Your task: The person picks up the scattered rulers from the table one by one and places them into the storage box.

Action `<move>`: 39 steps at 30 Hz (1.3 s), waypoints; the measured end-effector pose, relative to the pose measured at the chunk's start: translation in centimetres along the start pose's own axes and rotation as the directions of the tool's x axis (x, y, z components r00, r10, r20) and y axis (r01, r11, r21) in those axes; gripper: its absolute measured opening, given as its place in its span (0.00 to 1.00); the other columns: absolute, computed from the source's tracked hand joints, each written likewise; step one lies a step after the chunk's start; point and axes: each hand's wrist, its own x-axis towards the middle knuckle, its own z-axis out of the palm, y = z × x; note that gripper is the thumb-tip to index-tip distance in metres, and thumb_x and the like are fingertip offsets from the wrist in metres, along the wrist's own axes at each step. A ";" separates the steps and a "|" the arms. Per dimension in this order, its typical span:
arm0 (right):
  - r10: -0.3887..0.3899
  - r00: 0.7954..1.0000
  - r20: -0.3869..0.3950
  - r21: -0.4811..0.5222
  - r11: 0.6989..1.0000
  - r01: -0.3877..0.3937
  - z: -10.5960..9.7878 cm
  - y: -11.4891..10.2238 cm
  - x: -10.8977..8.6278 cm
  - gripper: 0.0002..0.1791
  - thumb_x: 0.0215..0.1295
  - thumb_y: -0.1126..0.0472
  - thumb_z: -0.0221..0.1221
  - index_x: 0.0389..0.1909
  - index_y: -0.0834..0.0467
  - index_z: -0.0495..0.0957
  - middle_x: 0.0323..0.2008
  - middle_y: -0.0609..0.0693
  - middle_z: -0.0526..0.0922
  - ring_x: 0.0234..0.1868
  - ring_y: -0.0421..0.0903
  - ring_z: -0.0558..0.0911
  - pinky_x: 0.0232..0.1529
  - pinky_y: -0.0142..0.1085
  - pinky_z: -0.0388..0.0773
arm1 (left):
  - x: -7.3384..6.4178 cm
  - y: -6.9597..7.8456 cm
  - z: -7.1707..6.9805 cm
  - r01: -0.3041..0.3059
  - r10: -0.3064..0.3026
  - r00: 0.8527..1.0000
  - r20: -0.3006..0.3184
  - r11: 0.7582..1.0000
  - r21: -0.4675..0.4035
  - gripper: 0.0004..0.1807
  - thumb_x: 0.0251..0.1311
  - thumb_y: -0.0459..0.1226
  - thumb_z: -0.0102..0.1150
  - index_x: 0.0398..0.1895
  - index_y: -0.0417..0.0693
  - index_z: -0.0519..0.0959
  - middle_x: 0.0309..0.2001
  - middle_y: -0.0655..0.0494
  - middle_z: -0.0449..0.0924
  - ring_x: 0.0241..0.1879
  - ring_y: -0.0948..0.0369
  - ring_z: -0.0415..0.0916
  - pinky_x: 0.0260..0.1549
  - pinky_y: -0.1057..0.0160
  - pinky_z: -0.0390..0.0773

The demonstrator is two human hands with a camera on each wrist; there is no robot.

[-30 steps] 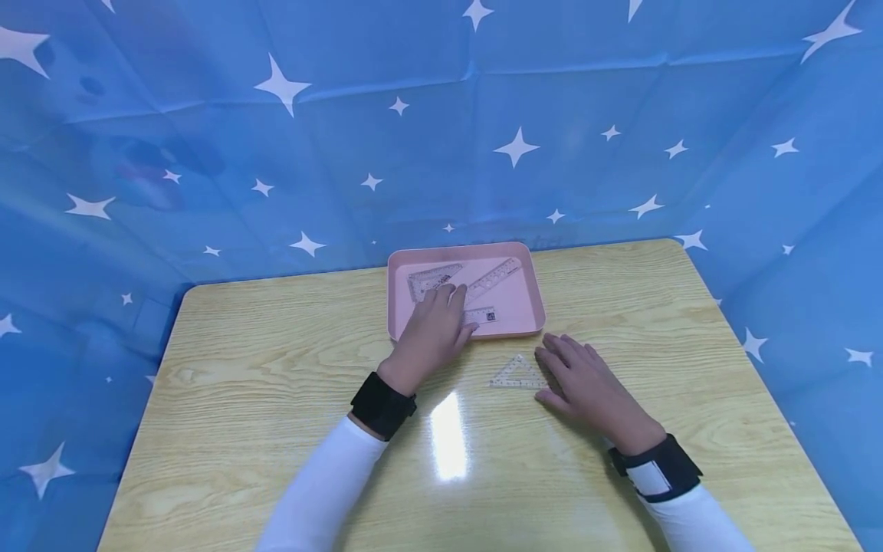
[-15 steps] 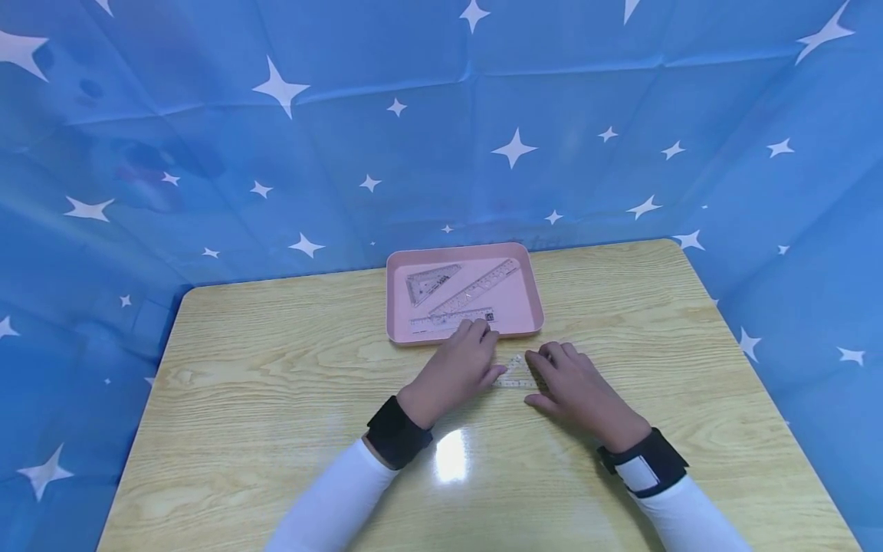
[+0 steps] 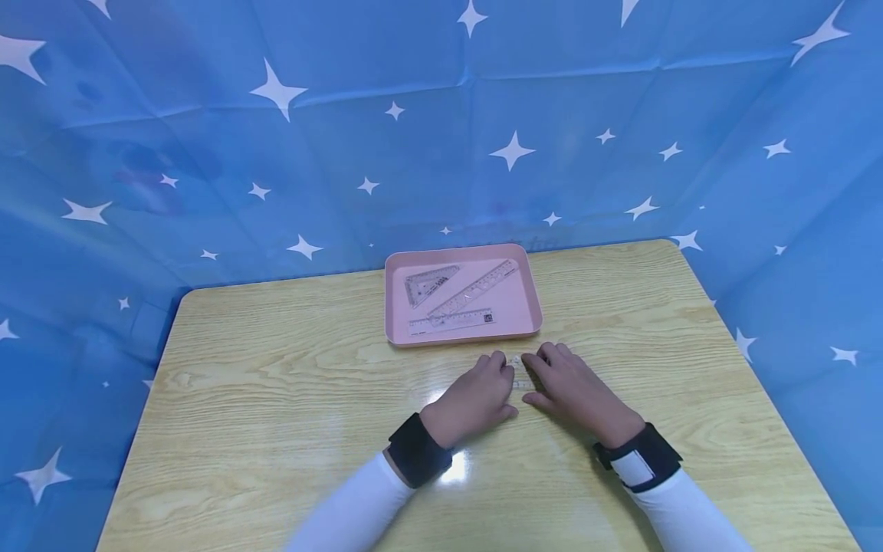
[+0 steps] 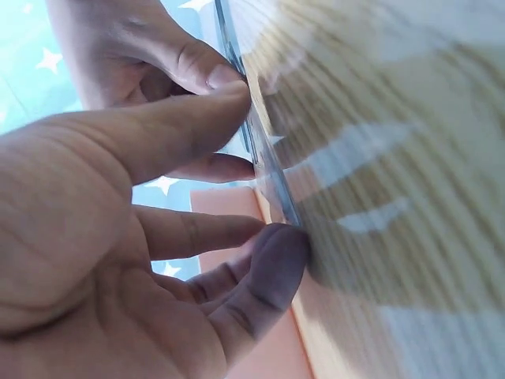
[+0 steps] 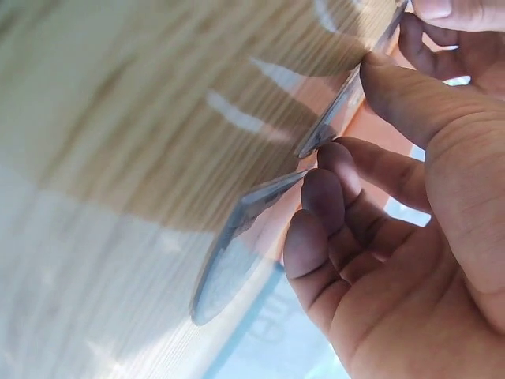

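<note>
A clear set square (image 3: 520, 375) lies on the table in front of the pink tray, partly hidden by both hands. My left hand (image 3: 474, 400) holds its left side; in the left wrist view the thumb and curled fingers sit at the edge of the clear sheet (image 4: 272, 170). My right hand (image 3: 578, 392) holds its right side, thumb and index finger spread along the plastic in the right wrist view. Beside the right fingertips is another clear piece with a rounded end (image 5: 229, 260), hidden under the hand in the head view.
Behind the hands stands the pink tray (image 3: 533, 299). In it lie another clear set square (image 3: 429, 285), a long clear ruler (image 3: 476, 290) and a shorter ruler (image 3: 451, 321), the two rulers crossing. A blue star-printed cloth (image 3: 386, 146) rises behind the wooden table (image 3: 276, 399).
My left hand has left the tray, coming right and toward me to the set square's left side. The right hand has shifted slightly left; the set square has barely moved.
</note>
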 end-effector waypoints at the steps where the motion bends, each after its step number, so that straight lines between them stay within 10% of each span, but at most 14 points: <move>1: 0.000 1.000 -0.003 -0.003 1.000 0.000 0.1 0.0 0.0 0.33 0.57 0.47 0.75 0.58 0.63 0.79 0.38 0.50 0.74 0.37 0.45 0.68 0.35 0.35 0.67 | 0.0 0.1 0.2 0.010 -0.010 1.000 -0.004 1.000 -0.003 0.28 0.62 0.52 0.70 0.53 0.37 0.81 0.48 0.50 0.75 0.43 0.58 0.72 0.44 0.65 0.79; 13: 0.012 1.000 0.006 -0.022 1.000 -0.011 0.8 -0.5 0.4 0.26 0.63 0.53 0.72 0.55 0.63 0.79 0.35 0.51 0.74 0.34 0.46 0.70 0.35 0.38 0.72 | 0.1 -0.1 1.5 0.161 -0.163 0.987 -0.004 0.981 -0.112 0.34 0.62 0.44 0.72 0.63 0.29 0.73 0.50 0.44 0.71 0.45 0.54 0.73 0.43 0.64 0.81; 25: -0.047 0.999 -0.024 0.045 0.998 0.048 1.2 -0.1 0.5 0.31 0.62 0.57 0.72 0.63 0.65 0.76 0.33 0.51 0.74 0.31 0.43 0.69 0.32 0.36 0.72 | 0.2 -1.4 2.6 0.115 -0.145 0.985 -0.098 0.958 -0.263 0.09 0.68 0.27 0.58 0.49 0.41 0.80 0.39 0.54 0.65 0.35 0.61 0.66 0.33 0.67 0.72; 39: 0.037 0.994 0.102 0.198 0.978 -0.057 1.1 0.1 1.2 0.32 0.64 0.58 0.71 0.67 0.61 0.74 0.40 0.50 0.75 0.38 0.43 0.71 0.39 0.37 0.74 | 0.0 -1.9 2.5 0.091 -0.132 0.985 -0.108 0.943 -0.319 0.18 0.69 0.24 0.53 0.60 0.39 0.78 0.40 0.52 0.69 0.38 0.62 0.67 0.41 0.67 0.76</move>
